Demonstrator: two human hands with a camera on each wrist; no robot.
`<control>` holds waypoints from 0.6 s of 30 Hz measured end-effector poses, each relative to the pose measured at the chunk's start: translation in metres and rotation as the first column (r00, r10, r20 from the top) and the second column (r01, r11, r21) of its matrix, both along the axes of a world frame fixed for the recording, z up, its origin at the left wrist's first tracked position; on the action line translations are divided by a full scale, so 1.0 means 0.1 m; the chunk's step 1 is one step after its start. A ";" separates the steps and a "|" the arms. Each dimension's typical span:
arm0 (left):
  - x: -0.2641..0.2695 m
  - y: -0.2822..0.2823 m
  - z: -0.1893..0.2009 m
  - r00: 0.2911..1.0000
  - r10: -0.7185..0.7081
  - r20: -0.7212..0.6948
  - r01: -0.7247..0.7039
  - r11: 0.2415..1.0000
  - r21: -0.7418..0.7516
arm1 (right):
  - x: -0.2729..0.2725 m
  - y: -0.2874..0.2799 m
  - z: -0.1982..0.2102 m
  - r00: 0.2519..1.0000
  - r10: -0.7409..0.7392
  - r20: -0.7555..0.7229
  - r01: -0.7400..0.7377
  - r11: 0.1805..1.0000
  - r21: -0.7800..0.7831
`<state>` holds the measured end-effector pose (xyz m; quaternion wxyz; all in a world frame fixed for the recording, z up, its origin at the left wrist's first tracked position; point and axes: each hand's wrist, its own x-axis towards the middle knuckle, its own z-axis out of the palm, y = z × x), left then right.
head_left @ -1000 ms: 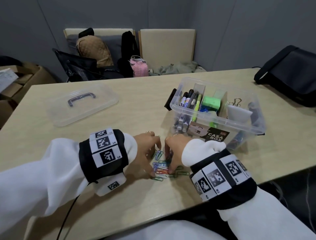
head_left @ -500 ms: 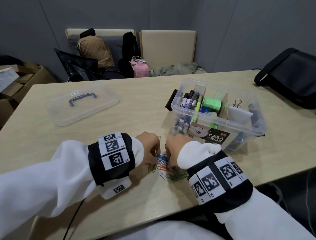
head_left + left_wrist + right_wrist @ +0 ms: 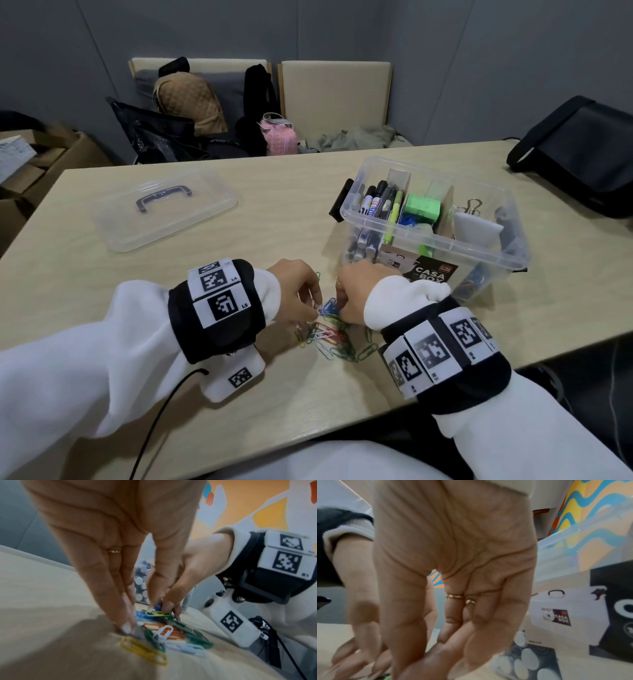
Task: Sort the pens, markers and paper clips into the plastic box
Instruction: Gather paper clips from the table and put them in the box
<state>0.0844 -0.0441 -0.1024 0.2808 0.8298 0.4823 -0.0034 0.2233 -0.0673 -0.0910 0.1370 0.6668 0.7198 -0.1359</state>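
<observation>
both hands are working the paper clips point(image 3: 330, 337) heaped on the table point(image 3: 274, 212) just in front of the plastic box point(image 3: 435, 233). left hand point(image 3: 298, 291) is pinching blue clips with curled fingertips. right hand point(image 3: 356, 291) is doing the same, fingers bent down on the heap.

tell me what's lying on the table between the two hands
A loose pile of coloured paper clips lies between the left hand and right hand; head and left wrist views show it.
</observation>
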 end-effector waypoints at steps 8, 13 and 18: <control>0.05 -0.06 0.01 0.990 -0.126 -0.068 0.123 0.991 -0.050 | 0.08 0.00 0.09 1.000 -0.003 -0.011 0.003 1.000 -0.013; 0.09 -0.04 0.01 0.987 -0.146 -0.062 0.146 0.989 0.001 | 0.12 0.00 0.12 1.000 -0.015 -0.007 0.015 1.000 -0.006; 0.11 -0.04 -0.02 0.985 -0.156 -0.075 0.158 0.987 0.021 | 0.16 0.01 0.14 1.000 -0.018 -0.002 0.018 1.000 0.000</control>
